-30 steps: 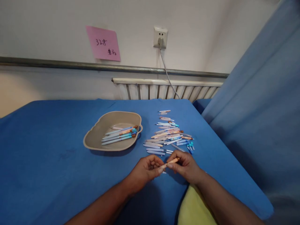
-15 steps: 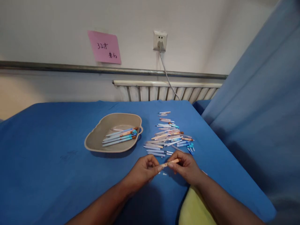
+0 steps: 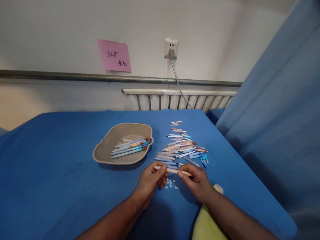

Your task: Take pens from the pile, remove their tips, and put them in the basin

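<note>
My left hand (image 3: 151, 178) is closed on the left end of a pale peach pen (image 3: 172, 170). The fingers of my right hand (image 3: 196, 180) pinch the pen's other end, and it lies nearly level between both hands. Small white bits (image 3: 170, 183) are scattered on the blue cloth just below it. Beyond my hands spreads a pile of pen parts (image 3: 178, 146): pale barrels, thin refills and coloured pieces. Several blue clip-like pieces (image 3: 203, 158) sit at the pile's right side.
Left of the pile stands a beige tray (image 3: 102, 156) with several pens (image 3: 130, 148) in it. A blue cloth (image 3: 62, 186) covers the table. Yellow fabric (image 3: 208, 223) lies under my right forearm. A blue curtain (image 3: 280, 100) hangs at the right, and a radiator (image 3: 175, 98) is behind.
My left hand has shifted along to the left, and a longer pale pen now spans between my hands. The white bits below show more. The view has tilted slightly up.
</note>
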`<move>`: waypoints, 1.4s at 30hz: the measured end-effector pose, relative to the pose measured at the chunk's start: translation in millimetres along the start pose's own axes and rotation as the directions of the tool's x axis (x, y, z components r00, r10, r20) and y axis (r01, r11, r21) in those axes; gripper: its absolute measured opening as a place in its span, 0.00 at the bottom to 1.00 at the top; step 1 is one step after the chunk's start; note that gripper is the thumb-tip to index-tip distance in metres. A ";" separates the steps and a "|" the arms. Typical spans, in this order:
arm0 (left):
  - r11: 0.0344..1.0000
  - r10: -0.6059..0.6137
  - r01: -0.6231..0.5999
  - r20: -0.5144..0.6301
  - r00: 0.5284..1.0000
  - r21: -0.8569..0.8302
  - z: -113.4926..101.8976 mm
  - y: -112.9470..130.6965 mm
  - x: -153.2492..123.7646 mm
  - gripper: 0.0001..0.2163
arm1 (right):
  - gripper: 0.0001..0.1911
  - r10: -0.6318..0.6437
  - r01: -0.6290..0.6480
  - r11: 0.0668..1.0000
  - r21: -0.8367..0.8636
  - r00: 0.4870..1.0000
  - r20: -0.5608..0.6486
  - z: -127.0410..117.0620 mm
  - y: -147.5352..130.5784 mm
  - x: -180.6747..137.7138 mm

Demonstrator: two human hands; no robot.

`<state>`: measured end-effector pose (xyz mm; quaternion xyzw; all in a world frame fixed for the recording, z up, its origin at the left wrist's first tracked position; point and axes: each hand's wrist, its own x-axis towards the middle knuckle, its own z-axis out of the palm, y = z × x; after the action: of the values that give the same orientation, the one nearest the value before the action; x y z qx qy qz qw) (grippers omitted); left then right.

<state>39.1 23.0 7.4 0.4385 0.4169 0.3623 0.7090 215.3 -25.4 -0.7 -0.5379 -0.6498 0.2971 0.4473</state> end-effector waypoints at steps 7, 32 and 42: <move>0.988 0.040 -0.045 -0.039 0.998 -0.145 1.6 6.6 -3.7 0.14 | 0.11 0.187 -0.186 0.959 0.213 0.982 0.015 5.5 2.3 0.1; 0.968 0.039 -0.033 -0.016 0.999 0.250 -9.3 7.7 4.6 0.14 | 0.08 0.036 -0.037 0.999 0.019 0.999 0.015 4.1 -0.3 0.9; 0.994 -0.030 0.028 0.022 0.999 0.110 -8.6 3.6 5.0 0.17 | 0.08 -0.019 0.019 1.000 -0.020 1.000 0.002 3.2 3.4 -0.9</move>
<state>32.8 31.4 7.0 0.4749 0.4340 0.3233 0.6940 213.9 -25.2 -5.3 -0.5360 -0.6582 0.2867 0.4440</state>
